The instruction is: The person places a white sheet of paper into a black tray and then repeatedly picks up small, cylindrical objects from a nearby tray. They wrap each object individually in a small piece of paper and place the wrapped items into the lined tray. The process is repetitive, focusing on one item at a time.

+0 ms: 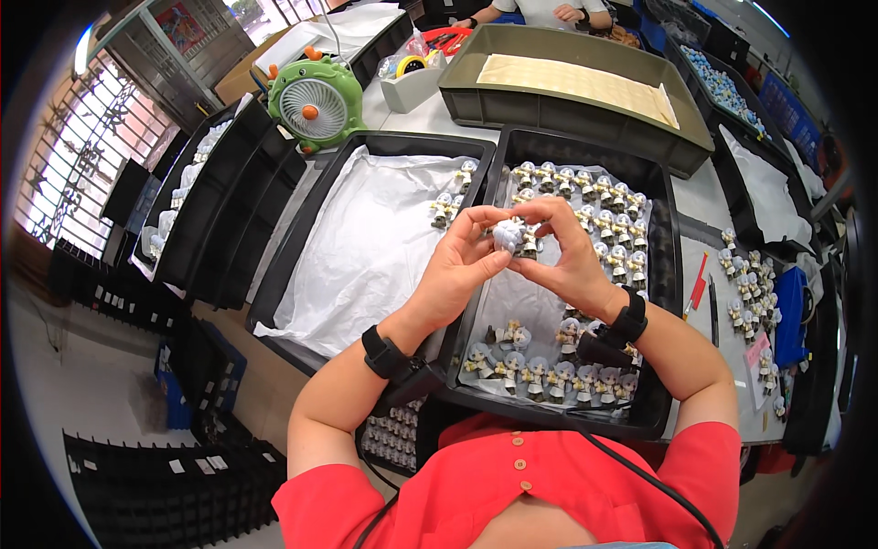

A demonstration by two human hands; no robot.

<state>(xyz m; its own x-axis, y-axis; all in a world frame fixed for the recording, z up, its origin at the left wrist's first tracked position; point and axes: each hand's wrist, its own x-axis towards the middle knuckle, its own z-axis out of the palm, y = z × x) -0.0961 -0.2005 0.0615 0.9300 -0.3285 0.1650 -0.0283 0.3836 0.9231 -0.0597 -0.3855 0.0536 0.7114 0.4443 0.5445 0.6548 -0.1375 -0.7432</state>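
Between the fingertips of my left hand (pixel 462 261) and my right hand (pixel 569 261) is a small figurine (pixel 508 235) with pale grey-white hair. Both hands grip it above the right-hand black tray (pixel 665 302). In that tray, rows of similar figurines (pixel 615 226) stand at the back, and another row (pixel 549 377) lies along the near edge on white sheeting. To the left, a second black tray (pixel 315 229) is lined with white sheeting (pixel 357 247); a few figurines (pixel 445 209) stand at its right side.
A green fan (pixel 315 101) stands behind the left tray. An olive bin (pixel 576 87) is at the back. More figurines (pixel 752 291), a red tool (pixel 697 285) and a blue container (pixel 792 316) sit at right. Another person's hand (pixel 569 13) shows at the far side.
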